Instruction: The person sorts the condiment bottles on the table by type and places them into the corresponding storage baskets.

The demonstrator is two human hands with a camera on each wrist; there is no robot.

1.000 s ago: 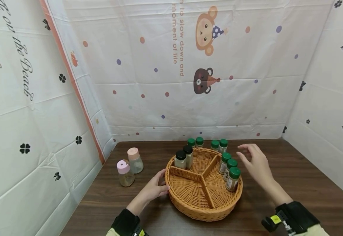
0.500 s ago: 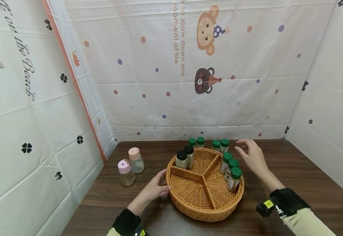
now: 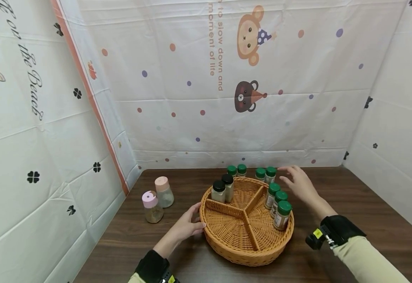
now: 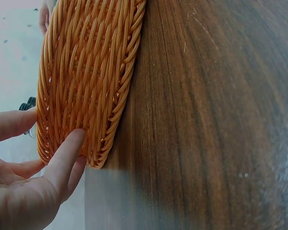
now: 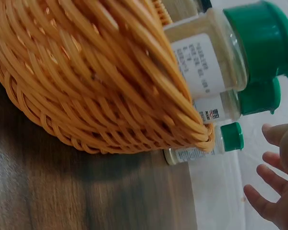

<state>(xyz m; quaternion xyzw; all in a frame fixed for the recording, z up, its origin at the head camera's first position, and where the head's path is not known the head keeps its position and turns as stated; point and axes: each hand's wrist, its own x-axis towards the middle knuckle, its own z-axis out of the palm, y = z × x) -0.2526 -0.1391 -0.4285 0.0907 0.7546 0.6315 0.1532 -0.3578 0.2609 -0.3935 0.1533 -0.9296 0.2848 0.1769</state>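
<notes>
A round woven basket (image 3: 244, 257) with three compartments stands on the table. My left hand (image 3: 185, 227) holds its left side; in the left wrist view, the fingers (image 4: 65, 160) lie against the woven wall. My right hand (image 3: 300, 184) is in the air beyond the basket's right side, fingers spread and holding nothing. Its fingertips are close to a green-capped spice jar (image 3: 270, 173) behind the basket, with another beside it. Three more green-capped spice jars (image 3: 281, 215) stand in the right compartment. Two black-capped jars (image 3: 218, 191) stand in the back left compartment.
A lilac-capped jar (image 3: 152, 208) and a pink-capped jar (image 3: 164, 192) stand left of the basket. Two more green-capped jars (image 3: 231, 170) are behind it. The brown wooden table (image 3: 121, 251) meets white printed sheets (image 3: 177, 129) at the back and sides.
My right hand has moved left and away from me, closer to the green-capped jars behind the basket. The left hand keeps its place on the basket.
</notes>
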